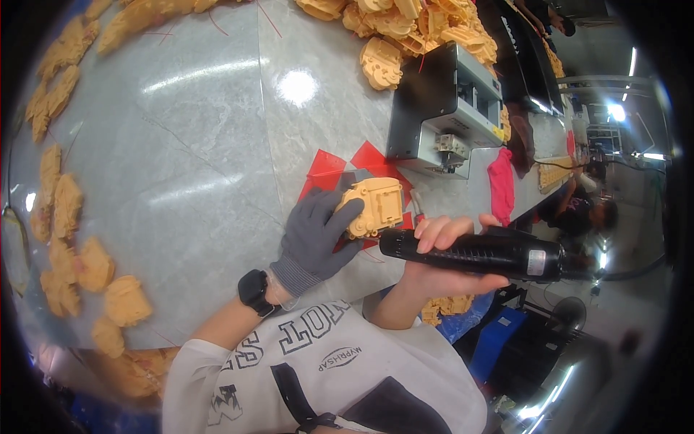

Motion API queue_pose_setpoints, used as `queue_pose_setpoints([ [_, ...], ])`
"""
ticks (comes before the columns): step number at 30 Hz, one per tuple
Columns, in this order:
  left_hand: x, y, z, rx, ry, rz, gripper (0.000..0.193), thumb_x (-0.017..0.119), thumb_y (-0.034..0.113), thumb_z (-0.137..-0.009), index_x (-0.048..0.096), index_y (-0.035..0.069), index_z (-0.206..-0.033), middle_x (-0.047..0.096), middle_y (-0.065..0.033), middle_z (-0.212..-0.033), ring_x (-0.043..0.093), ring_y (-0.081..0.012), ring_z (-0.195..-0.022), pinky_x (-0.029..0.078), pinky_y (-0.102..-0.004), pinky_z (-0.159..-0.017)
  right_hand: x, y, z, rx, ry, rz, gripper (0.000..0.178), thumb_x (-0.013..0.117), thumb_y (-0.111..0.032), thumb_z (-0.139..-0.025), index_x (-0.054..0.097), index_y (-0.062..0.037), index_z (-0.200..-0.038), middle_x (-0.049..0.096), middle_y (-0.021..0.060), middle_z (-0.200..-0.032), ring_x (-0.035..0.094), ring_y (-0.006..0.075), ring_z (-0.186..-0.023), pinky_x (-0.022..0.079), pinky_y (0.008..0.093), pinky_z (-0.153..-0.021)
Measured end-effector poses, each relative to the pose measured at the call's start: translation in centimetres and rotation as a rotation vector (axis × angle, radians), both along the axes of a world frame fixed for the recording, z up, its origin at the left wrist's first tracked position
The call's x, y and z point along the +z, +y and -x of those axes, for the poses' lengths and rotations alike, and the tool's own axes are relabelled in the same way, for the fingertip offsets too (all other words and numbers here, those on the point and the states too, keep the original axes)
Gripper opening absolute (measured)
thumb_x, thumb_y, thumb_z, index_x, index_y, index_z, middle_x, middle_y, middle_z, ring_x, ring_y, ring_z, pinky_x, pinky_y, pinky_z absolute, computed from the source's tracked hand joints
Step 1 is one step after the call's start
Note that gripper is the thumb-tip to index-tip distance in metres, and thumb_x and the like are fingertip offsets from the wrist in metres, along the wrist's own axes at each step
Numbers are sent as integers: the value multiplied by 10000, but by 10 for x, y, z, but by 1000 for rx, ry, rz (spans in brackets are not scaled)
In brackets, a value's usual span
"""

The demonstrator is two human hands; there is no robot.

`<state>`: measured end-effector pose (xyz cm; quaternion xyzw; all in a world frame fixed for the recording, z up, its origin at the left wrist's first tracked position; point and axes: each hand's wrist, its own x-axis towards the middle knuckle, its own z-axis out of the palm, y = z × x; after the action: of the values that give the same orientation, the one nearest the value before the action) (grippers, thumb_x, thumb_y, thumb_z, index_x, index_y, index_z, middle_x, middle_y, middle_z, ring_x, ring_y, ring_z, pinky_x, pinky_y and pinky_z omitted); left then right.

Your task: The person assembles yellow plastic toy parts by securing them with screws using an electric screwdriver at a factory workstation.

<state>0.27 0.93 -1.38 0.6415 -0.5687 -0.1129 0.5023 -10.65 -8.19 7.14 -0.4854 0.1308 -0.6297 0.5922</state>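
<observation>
Black electric screwdriver point(473, 254) at yellow plastic housing point(379, 206)
Gloved left grip point(312, 228) holds the housing; bare right grip point(437, 275), beside it, wraps the screwdriver. Best brace the housing firmly and keep the tool aligned.

You are working in what is looking like a factory assembly workshop. Yellow-orange moulded plastic parts point(448, 27) are lying heaped at the far side of the grey worktop point(202, 137), and more of the same kind are lining its left edge. Your left hand point(314, 231), wearing a grey work glove point(300, 249), is holding one such part point(379, 206); your right hand point(441, 249) is gripping a corded black power driver point(477, 256). A grey-and-black benchtop machine point(441, 112) is standing near the heap. Off to the right, a co-worker point(578, 213) is showing, and tube lights point(633, 62) are glowing in a hall-like room.
</observation>
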Motion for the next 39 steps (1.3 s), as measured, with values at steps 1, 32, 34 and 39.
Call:
queue_pose_setpoints([
  [1, 0, 0, 0, -2, 1, 1, 583, 717, 186, -649, 477, 94, -1172, 476, -134, -1063, 504, -315, -926, 427, -421, -792, 0, 0, 0, -8, 7, 8, 841, 289, -761, -769, 319, -32, -1188, 484, 85, -628, 484, 195, -429, 421, 316, -437],
  [32, 2, 1, -2, -13, 12, 1, 568, 709, 198, -655, 487, 93, -1168, 482, -128, -1064, 497, -307, -949, 423, -420, -798, -1, 3, -13, 167, 87, 122, 860, 524, -690, -713, 300, 11, -1159, 530, 143, -653, 528, 231, -463, 454, 313, -424],
  [34, 3, 1, -2, -18, 13, 5, 563, 707, 202, -657, 489, 91, -1164, 486, -128, -1053, 497, -306, -951, 421, -420, -803, -1, 4, -15, 130, 182, 174, 798, 397, -745, -740, 323, -48, -1122, 501, 95, -634, 500, 191, -434, 424, 282, -433],
  [39, 3, 2, -3, -11, 16, 2, 557, 704, 204, -659, 492, 93, -1162, 492, -128, -1044, 498, -308, -953, 420, -419, -807, -5, 7, -20, 137, 207, 212, 776, 436, -720, -738, 328, -51, -1116, 499, 92, -640, 491, 183, -431, 423, 276, -432],
])
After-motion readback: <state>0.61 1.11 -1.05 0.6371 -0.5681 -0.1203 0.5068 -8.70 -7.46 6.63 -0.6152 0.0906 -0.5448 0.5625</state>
